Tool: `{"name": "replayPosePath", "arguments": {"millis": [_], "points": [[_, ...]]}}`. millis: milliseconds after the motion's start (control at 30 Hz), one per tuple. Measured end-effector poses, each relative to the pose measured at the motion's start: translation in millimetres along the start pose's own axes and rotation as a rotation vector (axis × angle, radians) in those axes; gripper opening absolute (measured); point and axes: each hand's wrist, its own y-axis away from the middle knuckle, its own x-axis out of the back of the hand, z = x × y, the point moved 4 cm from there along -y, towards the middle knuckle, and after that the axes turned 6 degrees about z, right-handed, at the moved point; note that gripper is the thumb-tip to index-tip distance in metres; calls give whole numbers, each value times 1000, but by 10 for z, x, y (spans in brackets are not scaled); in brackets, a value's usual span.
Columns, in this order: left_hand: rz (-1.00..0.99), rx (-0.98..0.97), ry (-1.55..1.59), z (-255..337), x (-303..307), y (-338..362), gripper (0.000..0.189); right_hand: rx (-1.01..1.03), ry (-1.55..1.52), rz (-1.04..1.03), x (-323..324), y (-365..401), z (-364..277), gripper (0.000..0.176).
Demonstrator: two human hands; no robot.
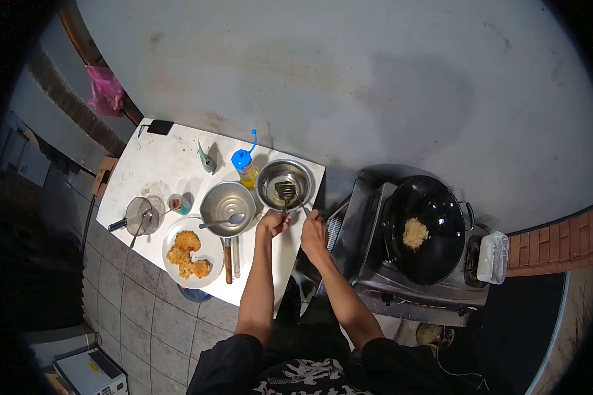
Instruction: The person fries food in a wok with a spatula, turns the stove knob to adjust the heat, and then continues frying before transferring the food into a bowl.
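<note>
My left hand [275,222] is closed around the handle of a dark slotted spatula [285,189], whose head is over a steel bowl [306,172]. From the right, my right hand [314,236] grips a thin utensil handle [303,205] that reaches to the spatula's head; the utensil's far end is hard to make out. Left of my hands stands a saucepan [221,197] with a wooden handle, a metal spoon [224,221] lying across it. A white plate [211,241] carries several golden fritters [186,243]. In the black wok [435,253] lies one pale fritter [415,234].
A bottle of yellow oil with a blue cap [242,158] stands behind the saucepan. On the white table [171,148] are also a strainer [140,215] and a small jar [178,203]. The stove [402,303] is at right, with a plastic-wrapped container [493,257] at its end.
</note>
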Motion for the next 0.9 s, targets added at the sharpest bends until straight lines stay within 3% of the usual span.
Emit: {"name": "replayPosePath", "arguments": {"millis": [233, 333, 400, 600, 667, 767, 900], "points": [[-38, -28, 97, 70, -72, 139, 10, -43, 36, -98, 27, 42, 89, 24], [-73, -25, 147, 97, -86, 156, 14, -18, 35, 11, 207, 38, 30, 24], [-114, -19, 177, 114, -108, 181, 16, -69, 66, -137, 285, 2, 3, 23], [-23, 65, 173, 110, -96, 211, 11, -103, 36, -190, 131, -36, 113, 20], [122, -37, 54, 143, -79, 266, 8, -111, 31, -184, 96, -46, 149, 21], [183, -119, 39, 111, -84, 207, 18, -108, 43, -135, -1, -39, 224, 24], [241, -169, -52, 83, 13, 102, 15, -140, 62, -96, 32, -56, 204, 22]]}}
